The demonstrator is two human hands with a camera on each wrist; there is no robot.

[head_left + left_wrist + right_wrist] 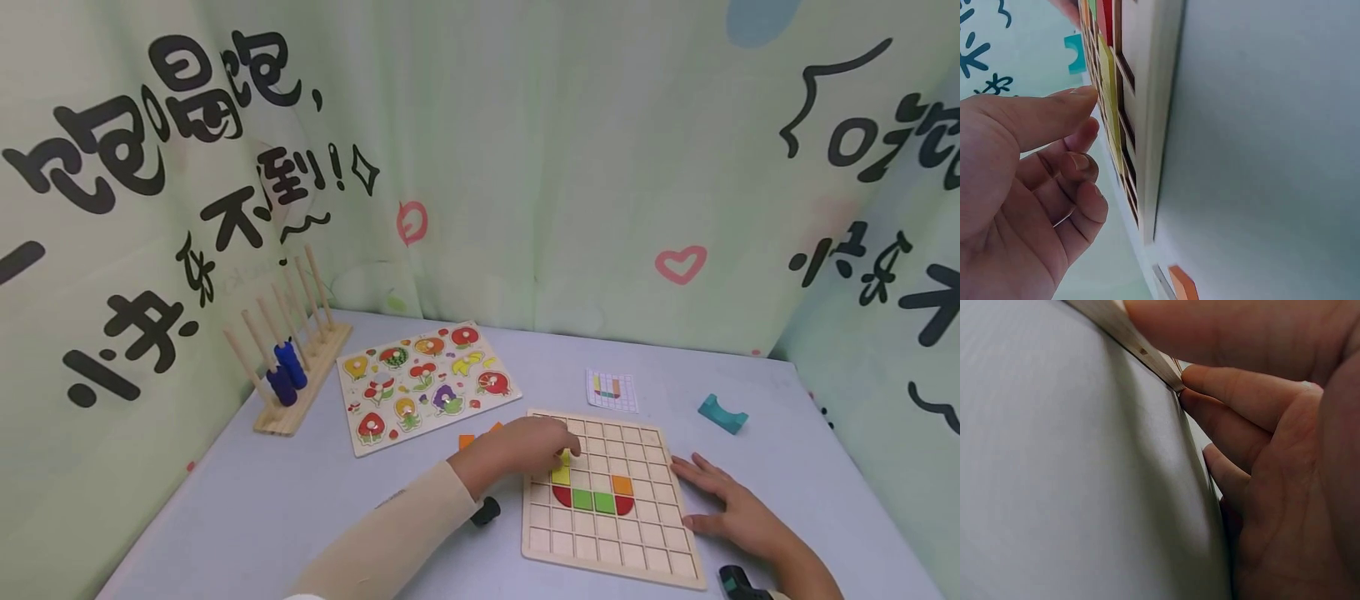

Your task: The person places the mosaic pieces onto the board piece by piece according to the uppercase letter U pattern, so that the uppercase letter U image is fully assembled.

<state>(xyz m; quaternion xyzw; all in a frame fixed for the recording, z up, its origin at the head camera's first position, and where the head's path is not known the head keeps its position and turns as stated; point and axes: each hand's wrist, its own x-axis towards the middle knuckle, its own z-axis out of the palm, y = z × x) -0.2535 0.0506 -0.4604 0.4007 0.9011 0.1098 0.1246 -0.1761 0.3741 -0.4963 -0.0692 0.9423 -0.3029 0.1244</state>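
My left hand (534, 448) hovers over the left part of a wooden grid board (577, 546). Its thumb and loosely bent fingers (1088, 165) come right up to the yellow tiles (560, 476) set there, with no piece showing between them. Below the yellow, a row holds a red rounded piece (562, 496), green squares (593, 501) and another red rounded piece (624, 506). One orange square (622, 485) sits above that row's right end. With straight, spread fingers my right hand (723, 504) touches the board's right edge.
Behind the board lies a small pattern card (611, 392). A teal arch-shaped block (722, 414) is at the right. To the left are a fruit puzzle board (412, 392) and a wooden peg stand (318, 358) with blue pieces. Orange blocks (467, 442) lie beside my left wrist.
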